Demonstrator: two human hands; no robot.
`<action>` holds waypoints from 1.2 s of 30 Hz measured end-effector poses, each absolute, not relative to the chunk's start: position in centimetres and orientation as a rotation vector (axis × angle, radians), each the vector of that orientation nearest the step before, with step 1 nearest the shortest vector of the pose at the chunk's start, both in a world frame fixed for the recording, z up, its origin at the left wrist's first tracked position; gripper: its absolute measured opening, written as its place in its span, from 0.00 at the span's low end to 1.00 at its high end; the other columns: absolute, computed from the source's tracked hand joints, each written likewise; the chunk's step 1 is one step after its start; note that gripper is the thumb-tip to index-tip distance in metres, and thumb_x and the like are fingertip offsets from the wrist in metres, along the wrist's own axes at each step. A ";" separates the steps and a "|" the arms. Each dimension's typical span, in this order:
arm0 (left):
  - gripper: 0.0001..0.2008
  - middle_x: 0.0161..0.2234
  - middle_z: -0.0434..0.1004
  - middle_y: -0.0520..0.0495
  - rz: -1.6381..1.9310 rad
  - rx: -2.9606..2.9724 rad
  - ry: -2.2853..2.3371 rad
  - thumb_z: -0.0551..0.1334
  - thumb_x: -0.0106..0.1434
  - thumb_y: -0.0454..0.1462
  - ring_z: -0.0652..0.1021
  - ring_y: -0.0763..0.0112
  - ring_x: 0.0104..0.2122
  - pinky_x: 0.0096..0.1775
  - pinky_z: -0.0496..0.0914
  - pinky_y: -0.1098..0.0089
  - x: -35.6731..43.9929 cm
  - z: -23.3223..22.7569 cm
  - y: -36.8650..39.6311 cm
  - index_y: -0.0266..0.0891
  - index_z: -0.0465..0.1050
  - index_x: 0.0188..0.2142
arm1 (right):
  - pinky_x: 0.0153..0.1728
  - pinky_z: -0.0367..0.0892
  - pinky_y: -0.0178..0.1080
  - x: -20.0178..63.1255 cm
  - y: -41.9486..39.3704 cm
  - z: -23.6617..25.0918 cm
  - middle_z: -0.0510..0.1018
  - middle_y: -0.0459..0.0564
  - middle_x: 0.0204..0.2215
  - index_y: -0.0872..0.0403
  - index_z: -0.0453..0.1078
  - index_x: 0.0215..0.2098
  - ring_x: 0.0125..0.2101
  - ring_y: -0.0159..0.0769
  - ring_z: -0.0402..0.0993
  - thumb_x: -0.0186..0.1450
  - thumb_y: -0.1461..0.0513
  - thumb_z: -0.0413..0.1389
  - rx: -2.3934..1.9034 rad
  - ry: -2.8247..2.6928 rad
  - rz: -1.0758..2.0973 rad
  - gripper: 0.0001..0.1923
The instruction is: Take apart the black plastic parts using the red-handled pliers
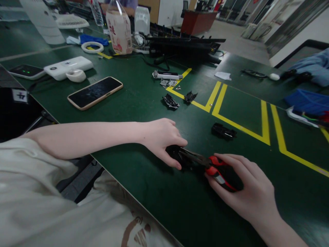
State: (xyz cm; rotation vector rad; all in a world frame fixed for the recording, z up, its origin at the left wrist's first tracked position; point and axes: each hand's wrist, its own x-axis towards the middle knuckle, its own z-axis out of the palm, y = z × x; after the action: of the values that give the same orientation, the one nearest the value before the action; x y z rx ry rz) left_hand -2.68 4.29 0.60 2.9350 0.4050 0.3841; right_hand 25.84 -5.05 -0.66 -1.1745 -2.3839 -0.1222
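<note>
Green and marked with yellow lines, the table (144, 111) spreads wide, its near edge running beside the person's lap. Toward its far edge lies a heap of long black strips (185, 49), with a pink-labelled bottle (119, 34) standing to its left. Closer to the near edge, the right hand (249, 187) curls its fingers around red-and-black pliers (212, 171). Opposite, the left hand (164, 140) pinches a small black part (177, 153) between thumb and fingers, low at the tabletop; the plier jaws meet it, but whether they grip it cannot be told. A phone (95, 92) lies face up beyond the left forearm. Past the pliers sits a black casing (223, 131); two jagged black fragments (171, 102) lie beyond the left hand.
</note>
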 end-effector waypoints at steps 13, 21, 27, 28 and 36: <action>0.14 0.35 0.78 0.49 0.400 2.981 0.484 0.52 0.71 0.42 0.74 0.71 0.28 0.34 0.62 0.66 -3.0 0.6 4.6 0.41 0.73 0.35 | 0.37 0.71 0.48 25.9 -4.9 -1.0 0.79 0.53 0.42 0.48 0.70 0.55 0.39 0.47 0.77 0.64 0.54 0.61 -1.194 -2.317 -0.079 0.21; 0.12 0.39 0.79 0.48 0.435 2.939 0.591 0.54 0.71 0.42 0.75 0.72 0.30 0.35 0.64 0.68 -3.0 0.3 4.7 0.40 0.74 0.42 | 0.39 0.71 0.48 25.8 -5.1 -0.9 0.79 0.53 0.42 0.49 0.70 0.54 0.40 0.47 0.77 0.64 0.54 0.61 -1.219 -2.294 -0.068 0.21; 0.13 0.36 0.81 0.51 0.486 2.898 0.683 0.57 0.69 0.45 0.75 0.71 0.27 0.34 0.63 0.68 -3.0 0.2 4.7 0.40 0.73 0.45 | 0.38 0.71 0.50 25.6 -5.2 -0.8 0.79 0.53 0.42 0.48 0.69 0.54 0.41 0.48 0.76 0.65 0.55 0.60 -1.237 -2.285 -0.073 0.20; 0.14 0.34 0.81 0.51 0.479 2.898 0.678 0.58 0.68 0.46 0.76 0.71 0.27 0.33 0.63 0.68 -3.1 0.3 4.7 0.41 0.74 0.43 | 0.39 0.71 0.51 25.5 -5.2 -0.8 0.79 0.54 0.42 0.49 0.69 0.54 0.41 0.48 0.76 0.66 0.55 0.59 -1.245 -2.275 -0.070 0.19; 0.25 0.47 0.79 0.39 0.530 2.879 0.560 0.61 0.65 0.53 0.79 0.60 0.42 0.39 0.69 0.66 -3.4 0.8 4.7 0.37 0.71 0.52 | 0.40 0.70 0.51 25.3 -5.3 -0.7 0.79 0.53 0.42 0.49 0.69 0.52 0.42 0.49 0.77 0.65 0.55 0.59 -1.274 -2.256 -0.068 0.18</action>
State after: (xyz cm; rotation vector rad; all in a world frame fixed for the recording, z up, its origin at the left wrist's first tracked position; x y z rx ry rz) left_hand -3.39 4.68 0.80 2.8790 0.5600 0.5300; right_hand 25.29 -5.26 -0.71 -1.2736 -2.2559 -0.0684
